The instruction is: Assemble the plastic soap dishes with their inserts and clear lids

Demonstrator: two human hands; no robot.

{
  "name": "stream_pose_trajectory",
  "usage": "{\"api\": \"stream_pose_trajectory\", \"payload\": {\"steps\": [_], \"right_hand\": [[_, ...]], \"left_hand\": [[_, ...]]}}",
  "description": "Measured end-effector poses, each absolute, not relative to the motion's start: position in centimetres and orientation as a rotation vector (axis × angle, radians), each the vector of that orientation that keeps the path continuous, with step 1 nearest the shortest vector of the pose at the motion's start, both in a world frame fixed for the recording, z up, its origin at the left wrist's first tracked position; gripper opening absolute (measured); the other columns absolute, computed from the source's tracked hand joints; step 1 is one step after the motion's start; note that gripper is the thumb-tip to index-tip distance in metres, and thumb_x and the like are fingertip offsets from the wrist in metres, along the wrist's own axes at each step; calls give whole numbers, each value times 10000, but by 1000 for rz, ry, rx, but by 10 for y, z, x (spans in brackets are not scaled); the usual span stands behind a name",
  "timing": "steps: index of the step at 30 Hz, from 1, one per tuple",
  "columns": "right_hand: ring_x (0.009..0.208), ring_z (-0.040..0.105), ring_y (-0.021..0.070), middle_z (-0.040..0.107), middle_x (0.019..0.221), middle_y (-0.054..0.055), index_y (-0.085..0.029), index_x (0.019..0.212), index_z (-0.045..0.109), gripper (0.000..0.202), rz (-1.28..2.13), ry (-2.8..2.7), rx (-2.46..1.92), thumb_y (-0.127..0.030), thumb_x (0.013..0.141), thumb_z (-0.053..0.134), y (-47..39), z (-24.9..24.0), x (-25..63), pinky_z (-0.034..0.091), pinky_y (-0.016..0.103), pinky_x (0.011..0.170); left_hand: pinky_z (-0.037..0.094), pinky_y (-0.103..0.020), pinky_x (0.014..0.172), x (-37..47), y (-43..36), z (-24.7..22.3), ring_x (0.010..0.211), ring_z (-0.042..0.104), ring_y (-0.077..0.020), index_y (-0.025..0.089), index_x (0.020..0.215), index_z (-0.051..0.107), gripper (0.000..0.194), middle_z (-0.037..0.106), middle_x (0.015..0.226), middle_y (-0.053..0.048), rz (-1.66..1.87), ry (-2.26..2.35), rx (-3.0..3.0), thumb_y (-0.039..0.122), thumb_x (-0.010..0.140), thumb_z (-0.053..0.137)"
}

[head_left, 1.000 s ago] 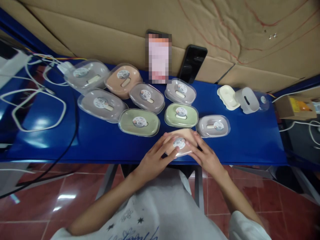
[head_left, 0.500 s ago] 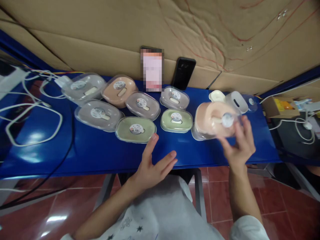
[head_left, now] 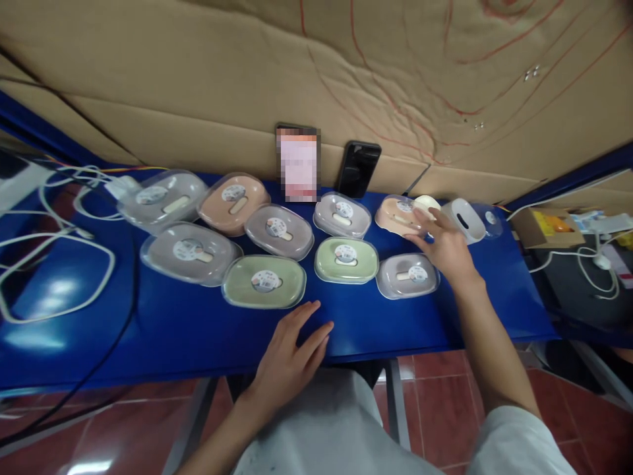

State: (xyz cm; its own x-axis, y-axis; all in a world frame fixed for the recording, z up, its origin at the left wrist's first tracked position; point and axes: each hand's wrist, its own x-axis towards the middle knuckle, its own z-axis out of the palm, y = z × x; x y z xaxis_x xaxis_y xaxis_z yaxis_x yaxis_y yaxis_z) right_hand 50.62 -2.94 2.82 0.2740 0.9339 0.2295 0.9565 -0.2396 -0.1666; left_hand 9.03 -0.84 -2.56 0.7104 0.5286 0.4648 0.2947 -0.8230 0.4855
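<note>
My right hand has its fingers and thumb at the right end of a peach oval box with a clear cover and a round label, now at the back of the blue table. Just in front of it lies a grey oval box of the same kind. A small cream piece is partly hidden behind my right hand. Over the table's front edge, my left hand is held with fingers apart and holds nothing. Nearest to it are two green oval boxes, one at left and one at centre.
More covered boxes, grey and peach, cluster at left. A phone with a blurred screen and a black phone lean on the cardboard wall. An uncovered white slotted box and white cables lie at the sides.
My right hand has carried the peach box back and set it behind the grey box, which now shows fully. My left hand has moved slightly lower. The view has tilted upward.
</note>
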Motion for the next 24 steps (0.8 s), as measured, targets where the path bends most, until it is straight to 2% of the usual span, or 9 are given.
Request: {"api": "stream_pose_trajectory", "payload": {"steps": [2,7,12,15,17,20,23,24], "right_hand": [[1292,711,392,585,1600,162,-278,1560,615,580,-49,-1818,-2276,-474,1022,701,-26,32,505,626,588,1058],[1349,675,334,667,1514,162,-202,1561,592,565,-33,-1747,-2162,-525,1104,521,-35,28,530,562,533,1148],[1197,718,389,792,1229,201,-129,1252,774,511,-178,-1621,-2411,-548,1064,551,-60,4,555,558,589,1073],[1010,747,351,810,1058,165,-153,1119,798,458,-188,-1531,-2389,-539,1061,559,-83,8,546,581,558,973],[923,741,303,803,1020,122,-183,1118,790,386,-205,-1407,-2268,-520,1049,614,-102,24,524,589,504,916],[972,732,262,793,1081,78,-234,1176,772,213,-223,-1361,-2087,-368,1021,716,-129,55,467,569,438,901],[1039,719,245,802,1118,56,-257,1253,760,258,-123,-1782,-1940,-215,999,745,-142,77,397,522,428,950],[1048,715,235,804,1120,54,-247,1258,760,261,-40,-1925,-1861,-181,1008,723,-143,80,376,516,422,966]], "left_hand": [[613,-517,1062,92,-8,-25,1348,636,-348,172,1290,708,314,597,1471,-208,844,659,2553,77,992,691],[628,-468,1021,93,-9,-26,1289,675,-314,193,1259,715,273,642,1427,-181,858,713,2559,91,1009,670],[611,-459,1040,94,-9,-29,1280,679,-307,186,1236,721,268,658,1412,-175,844,721,2536,74,995,689],[605,-450,1043,93,-8,-27,1267,684,-299,195,1240,719,272,668,1401,-160,839,703,2528,77,995,694],[604,-438,1058,92,-8,-24,1278,681,-287,198,1291,697,306,665,1403,-156,842,675,2510,88,1006,685],[578,-445,1132,92,-11,-14,1420,602,-293,194,1359,643,350,577,1524,-172,879,583,2453,132,1019,698],[492,-489,1241,96,-15,-4,1612,391,-339,236,1363,630,421,360,1726,-140,957,480,2424,201,977,795],[444,-505,1280,98,-14,-1,1643,333,-345,255,1368,639,436,336,1745,-114,966,440,2437,199,969,805]]}}
